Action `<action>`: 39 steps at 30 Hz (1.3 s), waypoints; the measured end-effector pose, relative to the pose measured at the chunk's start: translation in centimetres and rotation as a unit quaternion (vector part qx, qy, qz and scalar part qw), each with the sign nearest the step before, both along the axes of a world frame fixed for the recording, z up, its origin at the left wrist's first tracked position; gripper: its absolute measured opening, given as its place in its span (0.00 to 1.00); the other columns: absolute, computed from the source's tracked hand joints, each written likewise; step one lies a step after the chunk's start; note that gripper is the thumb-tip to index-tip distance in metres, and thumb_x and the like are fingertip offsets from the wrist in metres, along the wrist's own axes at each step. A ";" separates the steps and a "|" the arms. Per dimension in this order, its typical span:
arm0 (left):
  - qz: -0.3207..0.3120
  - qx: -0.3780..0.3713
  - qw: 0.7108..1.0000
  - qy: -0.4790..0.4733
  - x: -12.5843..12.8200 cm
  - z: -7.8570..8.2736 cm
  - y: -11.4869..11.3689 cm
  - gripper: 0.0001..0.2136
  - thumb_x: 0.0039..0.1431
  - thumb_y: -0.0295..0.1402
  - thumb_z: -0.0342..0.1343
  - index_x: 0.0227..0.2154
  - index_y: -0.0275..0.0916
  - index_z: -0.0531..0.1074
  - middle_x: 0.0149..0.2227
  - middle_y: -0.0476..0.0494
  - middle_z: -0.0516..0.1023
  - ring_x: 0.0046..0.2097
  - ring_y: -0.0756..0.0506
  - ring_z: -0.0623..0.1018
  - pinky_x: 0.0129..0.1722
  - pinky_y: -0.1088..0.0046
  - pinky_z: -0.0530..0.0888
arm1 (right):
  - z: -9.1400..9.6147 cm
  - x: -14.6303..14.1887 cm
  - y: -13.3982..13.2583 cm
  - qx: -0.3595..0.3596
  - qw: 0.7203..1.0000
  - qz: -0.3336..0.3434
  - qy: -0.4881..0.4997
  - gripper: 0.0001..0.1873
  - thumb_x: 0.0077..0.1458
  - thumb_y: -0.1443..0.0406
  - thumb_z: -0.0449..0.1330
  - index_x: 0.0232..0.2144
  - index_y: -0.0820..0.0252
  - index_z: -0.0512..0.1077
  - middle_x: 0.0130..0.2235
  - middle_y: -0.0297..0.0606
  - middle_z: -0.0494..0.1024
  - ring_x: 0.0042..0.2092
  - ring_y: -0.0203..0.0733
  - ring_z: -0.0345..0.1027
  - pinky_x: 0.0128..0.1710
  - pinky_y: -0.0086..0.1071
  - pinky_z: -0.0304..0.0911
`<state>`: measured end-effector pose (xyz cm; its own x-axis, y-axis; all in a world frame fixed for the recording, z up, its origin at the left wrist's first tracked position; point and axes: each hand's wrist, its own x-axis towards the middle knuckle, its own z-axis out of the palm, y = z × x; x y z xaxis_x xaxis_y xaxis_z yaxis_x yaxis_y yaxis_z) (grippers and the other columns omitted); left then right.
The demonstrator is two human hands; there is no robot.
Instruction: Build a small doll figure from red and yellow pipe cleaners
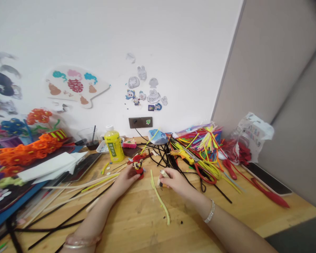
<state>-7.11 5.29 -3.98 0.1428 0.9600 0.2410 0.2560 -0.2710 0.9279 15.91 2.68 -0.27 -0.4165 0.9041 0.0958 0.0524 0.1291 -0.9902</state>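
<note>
My left hand (pixel 126 181) is closed round the base of a small red pipe-cleaner figure (pixel 137 164) that stands upright on the wooden table (pixel 147 225). My right hand (pixel 173 181) is curled in a pinch on a small pale stick-like piece (pixel 163 173) with a dark tip. Between the two hands lies a pale yellow-green pipe cleaner (pixel 159 197), running toward me on the table. A bracelet shows on each wrist.
A yellow drink bottle (pixel 113 146) stands behind the figure. A yellow glue gun (pixel 183 154), red-handled scissors (pixel 204 174) and a heap of coloured pipe cleaners (pixel 204 140) lie right of the hands. Orange pipe-cleaner flowers (pixel 23 149), white sheets and long sticks fill the left.
</note>
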 end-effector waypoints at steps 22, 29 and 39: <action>0.060 0.066 0.992 0.087 -0.1 -1.2 1.1 0.15 0.47 0.35 0.54 0.40 0.39 0.65 0.39 0.40 0.77 0.43 0.38 0.76 0.46 0.56 0.69 | -0.3 0.0 -0.1 -0.002 1.000 0.001 -0.014 0.03 0.41 0.66 0.55 0.23 0.61 0.64 0.24 0.29 0.63 0.27 0.33 0.55 0.26 0.26 0.50; 0.059 0.074 0.990 0.106 0.1 -1.0 0.8 0.14 0.48 0.35 0.53 0.39 0.39 0.64 0.40 0.40 0.77 0.44 0.40 0.76 0.47 0.58 0.69 | -0.3 0.1 0.1 -0.010 1.000 -0.005 -0.014 0.03 0.42 0.67 0.55 0.24 0.61 0.64 0.24 0.28 0.64 0.25 0.31 0.55 0.25 0.26 0.50; 0.071 0.070 0.990 0.097 0.2 -1.2 0.6 0.14 0.47 0.36 0.55 0.38 0.39 0.65 0.40 0.40 0.77 0.44 0.39 0.76 0.48 0.55 0.68 | -0.5 0.0 0.1 -0.009 1.000 -0.009 -0.011 0.02 0.41 0.67 0.55 0.23 0.61 0.64 0.23 0.28 0.63 0.24 0.31 0.54 0.24 0.26 0.49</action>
<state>-6.89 5.88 -5.21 0.0645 0.9326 0.3550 0.4700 -0.3422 0.8136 15.86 2.78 -0.79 -0.4016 0.9131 0.0699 0.0758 0.1092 -0.9911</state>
